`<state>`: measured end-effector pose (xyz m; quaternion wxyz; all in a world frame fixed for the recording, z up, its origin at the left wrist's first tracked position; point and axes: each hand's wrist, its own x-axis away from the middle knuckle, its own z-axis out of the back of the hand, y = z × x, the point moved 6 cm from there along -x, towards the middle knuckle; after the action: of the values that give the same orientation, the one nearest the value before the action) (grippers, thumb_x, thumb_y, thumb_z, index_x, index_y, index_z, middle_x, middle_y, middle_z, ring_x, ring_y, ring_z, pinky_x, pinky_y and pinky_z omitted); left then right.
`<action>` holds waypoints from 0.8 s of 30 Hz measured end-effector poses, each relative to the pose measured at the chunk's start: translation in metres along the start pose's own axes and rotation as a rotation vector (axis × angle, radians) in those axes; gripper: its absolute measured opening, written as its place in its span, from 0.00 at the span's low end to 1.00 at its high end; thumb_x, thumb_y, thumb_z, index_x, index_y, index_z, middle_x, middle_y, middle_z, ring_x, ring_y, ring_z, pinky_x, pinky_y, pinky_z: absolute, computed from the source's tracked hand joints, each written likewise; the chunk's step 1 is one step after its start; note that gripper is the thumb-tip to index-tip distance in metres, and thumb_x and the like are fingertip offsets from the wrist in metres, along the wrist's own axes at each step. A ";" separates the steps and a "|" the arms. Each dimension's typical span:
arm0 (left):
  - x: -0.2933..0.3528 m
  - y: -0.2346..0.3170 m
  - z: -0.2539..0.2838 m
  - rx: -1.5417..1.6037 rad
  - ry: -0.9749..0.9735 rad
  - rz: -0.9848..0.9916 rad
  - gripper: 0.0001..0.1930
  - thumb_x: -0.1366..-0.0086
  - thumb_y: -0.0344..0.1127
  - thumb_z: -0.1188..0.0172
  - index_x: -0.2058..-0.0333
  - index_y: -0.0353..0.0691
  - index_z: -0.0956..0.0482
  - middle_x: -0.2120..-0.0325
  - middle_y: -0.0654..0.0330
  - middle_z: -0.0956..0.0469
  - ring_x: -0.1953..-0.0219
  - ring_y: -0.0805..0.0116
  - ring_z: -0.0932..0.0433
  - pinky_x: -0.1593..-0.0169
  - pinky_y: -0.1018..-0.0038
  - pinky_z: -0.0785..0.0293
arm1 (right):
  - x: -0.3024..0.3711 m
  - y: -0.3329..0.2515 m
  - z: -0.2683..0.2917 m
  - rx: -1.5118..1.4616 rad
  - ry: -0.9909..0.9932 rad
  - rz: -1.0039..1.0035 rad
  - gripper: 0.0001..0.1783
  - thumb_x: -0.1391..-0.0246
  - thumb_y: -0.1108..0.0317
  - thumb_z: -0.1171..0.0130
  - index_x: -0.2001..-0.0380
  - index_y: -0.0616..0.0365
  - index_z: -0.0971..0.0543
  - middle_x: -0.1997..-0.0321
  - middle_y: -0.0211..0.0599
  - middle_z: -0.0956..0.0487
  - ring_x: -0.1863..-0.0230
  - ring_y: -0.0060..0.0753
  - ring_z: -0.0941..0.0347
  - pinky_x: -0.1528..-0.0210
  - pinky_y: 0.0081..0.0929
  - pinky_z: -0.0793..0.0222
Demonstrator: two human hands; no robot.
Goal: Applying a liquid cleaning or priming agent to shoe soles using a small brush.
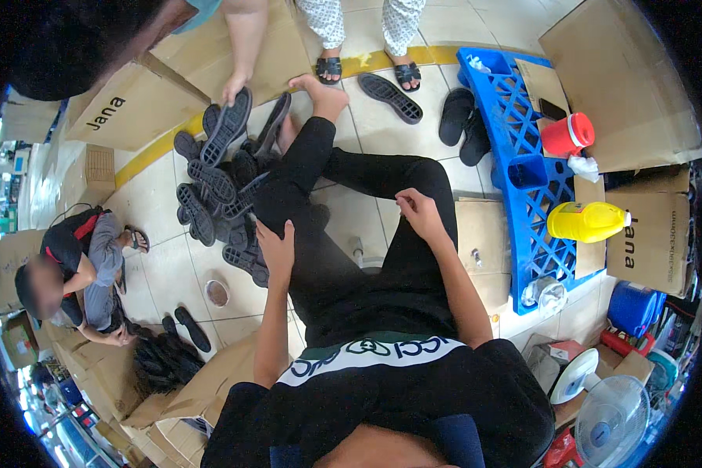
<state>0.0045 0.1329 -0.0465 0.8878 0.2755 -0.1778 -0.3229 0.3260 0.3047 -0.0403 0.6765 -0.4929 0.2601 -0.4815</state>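
Note:
My left hand (277, 249) rests against my left thigh, thumb and fingers apart, with nothing in it. Over my right thigh lies my right hand (421, 214), its fingers curled loosely; I see nothing held in it. Left of my legs is a heap of dark shoe soles (213, 181) with ridged undersides, some partly hidden under others and behind my left leg. Above the heap, a co-worker's hand (236, 84) grips one sole (226, 129). Another sole (390, 98) lies alone on the tiles beyond my feet.
On the right, a blue plastic pallet (515, 203) bears a yellow jug (589, 222), a red container (568, 134) and a phone (552, 109). A fan (612, 421) stands lower right. Cartons (210, 382) and a seated person (82, 273) are at left; a small bowl (217, 293) sits nearby.

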 end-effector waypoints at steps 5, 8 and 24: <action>0.001 0.001 0.004 0.003 0.003 0.045 0.44 0.39 0.52 0.43 0.38 0.22 0.51 0.41 0.30 0.44 0.39 0.37 0.41 0.36 0.57 0.44 | -0.004 0.014 0.002 -0.204 0.011 -0.086 0.10 0.40 0.69 0.47 0.61 0.65 0.24 0.72 0.36 0.21 0.73 0.22 0.26 0.72 0.22 0.29; 0.003 -0.001 0.006 0.006 0.007 0.044 0.44 0.39 0.52 0.43 0.38 0.22 0.51 0.41 0.31 0.43 0.39 0.37 0.41 0.36 0.56 0.44 | -0.003 0.018 0.002 -0.390 0.033 -0.159 0.09 0.39 0.71 0.49 0.60 0.64 0.24 0.69 0.36 0.21 0.72 0.22 0.26 0.73 0.19 0.29; -0.004 -0.001 -0.002 -0.040 -0.029 -0.012 0.44 0.37 0.51 0.44 0.39 0.18 0.51 0.41 0.29 0.44 0.38 0.38 0.43 0.35 0.60 0.46 | 0.145 0.247 0.174 0.374 0.692 -0.570 0.20 0.49 0.60 0.39 0.58 0.65 0.24 0.66 0.47 0.20 0.66 0.39 0.22 0.64 0.33 0.27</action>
<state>0.0022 0.1356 -0.0492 0.8886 0.2538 -0.1825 -0.3357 0.6252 0.2581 -0.1835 0.4681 -0.2254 0.2336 -0.8219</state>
